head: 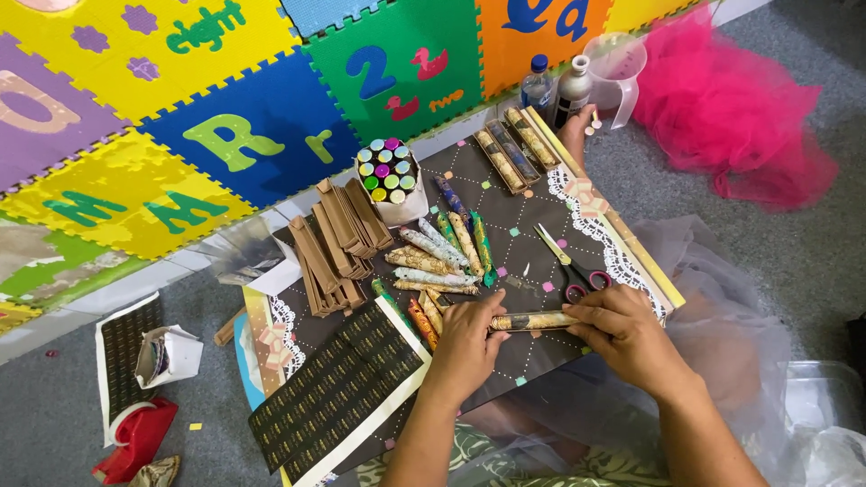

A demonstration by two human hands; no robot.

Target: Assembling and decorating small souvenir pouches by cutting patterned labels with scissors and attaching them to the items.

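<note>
Patterned paper, rolled into a thin tube [532, 320], lies across a dark board [532, 225] on the person's lap, and both hands close on it. The left hand [469, 343] curls over one end, fingers bent tight around the roll; the right hand [622, 334] pinches the other end, seemingly to keep the paper from springing open. Scissors [568, 266] with pink handles lie just above the right hand, within easy reach. Finished rolls [442, 257] are heaped near the left hand, beside a stack of brown strips [338, 243] and a cup of markers [388, 176], set back against the foam mat wall [253, 126].
</note>
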